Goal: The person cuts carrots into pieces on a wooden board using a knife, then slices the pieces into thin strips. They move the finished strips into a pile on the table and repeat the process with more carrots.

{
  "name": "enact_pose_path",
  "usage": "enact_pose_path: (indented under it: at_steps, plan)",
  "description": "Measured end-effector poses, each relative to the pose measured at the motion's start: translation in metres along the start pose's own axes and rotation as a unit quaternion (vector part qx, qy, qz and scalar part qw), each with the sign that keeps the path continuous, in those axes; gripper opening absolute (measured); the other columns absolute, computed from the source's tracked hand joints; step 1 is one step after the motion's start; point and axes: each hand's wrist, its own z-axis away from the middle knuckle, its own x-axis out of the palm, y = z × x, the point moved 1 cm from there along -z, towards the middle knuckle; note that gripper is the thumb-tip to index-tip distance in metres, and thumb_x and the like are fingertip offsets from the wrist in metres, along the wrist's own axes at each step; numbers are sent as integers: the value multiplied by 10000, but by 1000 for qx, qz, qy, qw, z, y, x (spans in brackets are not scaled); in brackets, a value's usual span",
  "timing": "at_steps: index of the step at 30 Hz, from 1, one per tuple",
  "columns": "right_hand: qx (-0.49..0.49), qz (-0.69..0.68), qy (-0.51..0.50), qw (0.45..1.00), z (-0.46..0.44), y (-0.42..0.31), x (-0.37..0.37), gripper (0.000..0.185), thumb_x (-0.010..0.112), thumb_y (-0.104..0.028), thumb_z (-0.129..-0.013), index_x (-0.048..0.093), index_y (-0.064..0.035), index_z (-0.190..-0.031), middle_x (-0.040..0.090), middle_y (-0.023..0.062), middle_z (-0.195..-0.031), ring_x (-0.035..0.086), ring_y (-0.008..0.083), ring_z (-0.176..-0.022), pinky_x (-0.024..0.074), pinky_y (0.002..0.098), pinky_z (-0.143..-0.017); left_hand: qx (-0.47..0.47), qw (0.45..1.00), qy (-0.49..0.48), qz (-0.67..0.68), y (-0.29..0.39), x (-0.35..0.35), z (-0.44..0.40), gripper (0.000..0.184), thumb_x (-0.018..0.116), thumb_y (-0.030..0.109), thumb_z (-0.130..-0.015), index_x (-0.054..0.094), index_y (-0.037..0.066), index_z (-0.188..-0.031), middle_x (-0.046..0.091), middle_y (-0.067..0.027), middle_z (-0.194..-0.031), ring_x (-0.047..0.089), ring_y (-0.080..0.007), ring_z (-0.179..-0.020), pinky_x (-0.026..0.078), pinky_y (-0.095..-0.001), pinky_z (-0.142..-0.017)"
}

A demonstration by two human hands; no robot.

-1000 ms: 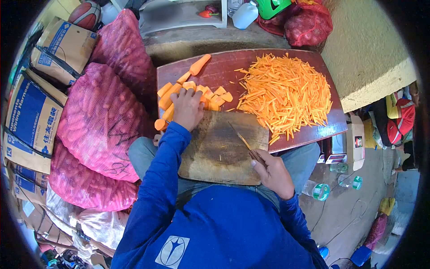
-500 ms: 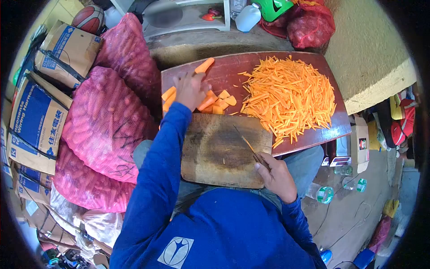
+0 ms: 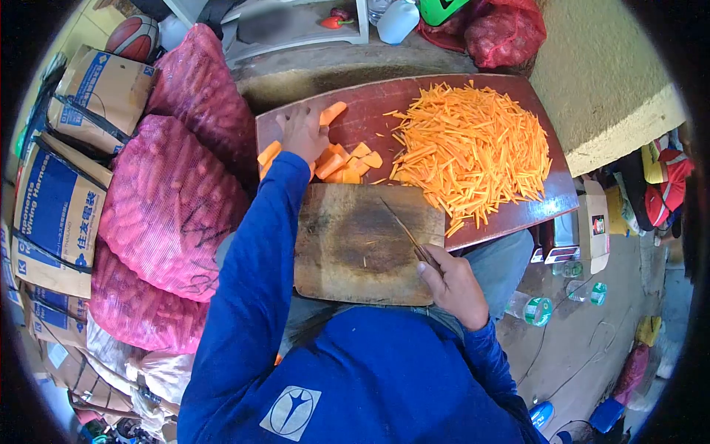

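Observation:
My left hand (image 3: 303, 135) is over the far left of the red-brown table (image 3: 362, 122), fingers spread and nothing visibly held. Beside its fingertips lies a long peeled carrot piece (image 3: 333, 113). Cut carrot chunks (image 3: 344, 164) are heaped just right of my wrist, and another carrot piece (image 3: 269, 153) lies to its left. My right hand (image 3: 460, 287) grips a knife (image 3: 403, 228) by its handle, the blade pointing up and left over the worn wooden cutting board (image 3: 359, 251). A large pile of carrot sticks (image 3: 473, 155) covers the table's right side.
Pink mesh sacks of carrots (image 3: 170, 203) are stacked left of the table, with cardboard boxes (image 3: 59, 214) beyond them. A red mesh sack (image 3: 506, 33) and a plastic jug (image 3: 398, 21) stand at the back. Plastic bottles (image 3: 529, 307) lie on the floor at right.
My left hand has shifted slightly left and away from me, its fingers spreading beside the long carrot piece. My right hand still holds the knife over the board. The whole view has shifted a little.

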Motion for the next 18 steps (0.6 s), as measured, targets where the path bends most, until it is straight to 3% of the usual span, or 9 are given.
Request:
enact_pose_path:
  at_steps: [4,7,9,15,16,18]
  plan:
    - [25,8,-17,1000,0,-5,-1,324,693,-188,-1038,671,25,-1280,696,316,-890,723,509,-854,569,501,-734,6,999,21,32,18,-15,29,456,798,159,-841,736,134,-1291,720,-166,-1289,627,-379,-1261,343,-592,-1063]
    - [15,-2,-11,1000,0,-2,0,320,691,-182,-1037,673,21,-1284,691,318,-890,724,504,-859,570,495,-736,-2,997,-13,79,21,-18,35,370,806,167,-868,774,112,-1232,739,-166,-1278,658,-403,-1213,410,-560,-1060]
    - [20,0,-15,1000,-1,-5,-1,321,691,-181,-1036,674,22,-1284,691,317,-890,725,503,-861,570,492,-736,31,980,-64,185,23,-14,34,335,825,151,-870,794,92,-1198,777,-148,-1163,702,-374,-1129,486,-512,-1015]
    - [24,4,-11,1000,1,-3,2,323,692,-182,-1035,675,21,-1285,690,310,-881,723,498,-845,566,489,-732,40,981,-30,188,33,-4,29,318,814,65,-889,786,45,-1205,801,-166,-1116,752,-339,-1039,573,-436,-920]
    - [14,2,-4,1000,1,-2,3,321,693,-181,-1034,676,19,-1284,688,306,-873,720,496,-835,563,489,-728,40,981,-30,187,31,3,26,318,814,65,-889,786,45,-1205,801,-166,-1116,752,-339,-1039,573,-436,-920]
    - [7,-2,-3,1000,0,1,3,320,693,-182,-1034,675,20,-1282,685,304,-862,715,498,-824,561,491,-722,-11,950,-74,302,28,14,17,297,828,129,-862,789,82,-1153,770,-144,-1114,689,-382,-1139,474,-500,-1031]
